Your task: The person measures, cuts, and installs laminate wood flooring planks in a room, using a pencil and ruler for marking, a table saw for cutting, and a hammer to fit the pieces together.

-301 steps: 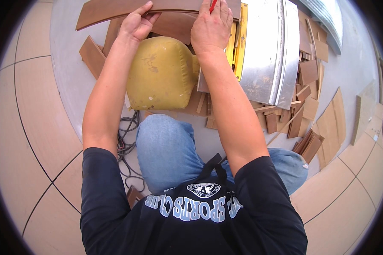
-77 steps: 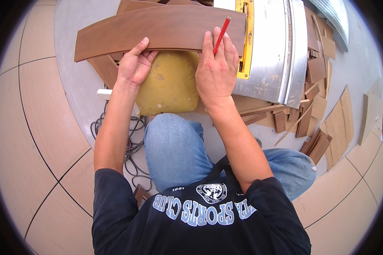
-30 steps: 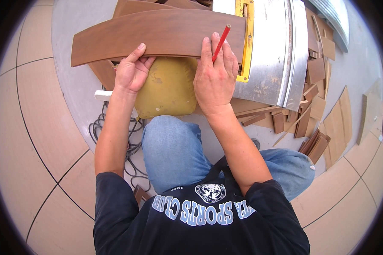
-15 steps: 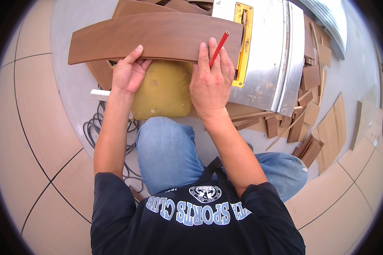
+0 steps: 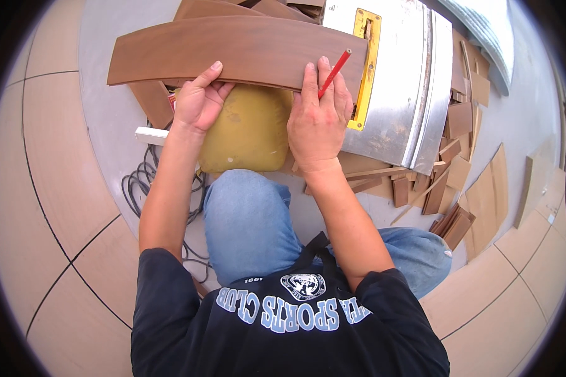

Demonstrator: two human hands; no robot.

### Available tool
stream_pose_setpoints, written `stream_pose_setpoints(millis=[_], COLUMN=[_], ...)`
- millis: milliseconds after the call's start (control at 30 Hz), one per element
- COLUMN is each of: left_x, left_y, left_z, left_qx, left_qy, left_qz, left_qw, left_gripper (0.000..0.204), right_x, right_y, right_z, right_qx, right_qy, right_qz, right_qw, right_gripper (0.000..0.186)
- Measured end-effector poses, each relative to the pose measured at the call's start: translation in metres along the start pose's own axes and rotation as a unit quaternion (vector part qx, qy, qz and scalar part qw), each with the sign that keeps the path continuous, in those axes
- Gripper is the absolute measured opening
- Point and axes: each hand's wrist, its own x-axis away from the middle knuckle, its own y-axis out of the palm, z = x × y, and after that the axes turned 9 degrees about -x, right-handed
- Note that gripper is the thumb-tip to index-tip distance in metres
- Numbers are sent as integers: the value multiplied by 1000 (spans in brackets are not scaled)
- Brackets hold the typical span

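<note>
A long brown wooden plank (image 5: 245,47) lies across the upper middle, its right end over the steel saw table (image 5: 396,88), beside the yellow insert plate (image 5: 361,113). My left hand (image 5: 198,107) grips the plank's near edge, thumb on top and fingers curled at the edge. My right hand (image 5: 316,125) presses on the plank near its right end, with a red pencil (image 5: 338,66) held between its fingers and slanting up to the right. Beneath the plank and between my hands is a worn yellow padded block (image 5: 239,144).
Wood offcuts (image 5: 459,119) are piled right of the saw, with tan sheets (image 5: 487,195) beside them. A coiled black cable (image 5: 135,182) and a white bar (image 5: 151,134) lie at left. A pale ribbed item (image 5: 484,31) is at top right. My bent knees (image 5: 239,213) are below.
Compared with ten seconds ago, the plank and both hands sit lower in the picture. Over the last second they have shifted only slightly, with the grip unchanged.
</note>
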Motion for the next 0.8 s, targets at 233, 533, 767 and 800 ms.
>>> stream_pose_setpoints(millis=[233, 533, 767, 800], left_x=[23, 165, 253, 278], left_y=[12, -196, -372, -379], left_z=[22, 180, 45, 28], left_qx=[52, 6, -30, -55], left_qy=[105, 228, -73, -111], left_qz=[-22, 117, 359, 391], left_qw=[993, 967, 930, 912], left_gripper=[24, 67, 69, 73], right_x=[3, -75, -169, -186], right_y=[-29, -169, -198, -173], right_z=[-5, 7, 125, 155], right_qx=[-176, -248, -195, -258], right_qy=[-111, -309, -126, -71], right_qz=[30, 259, 242, 191], right_qw=[978, 881, 942, 944], right_gripper=[41, 30, 33, 33])
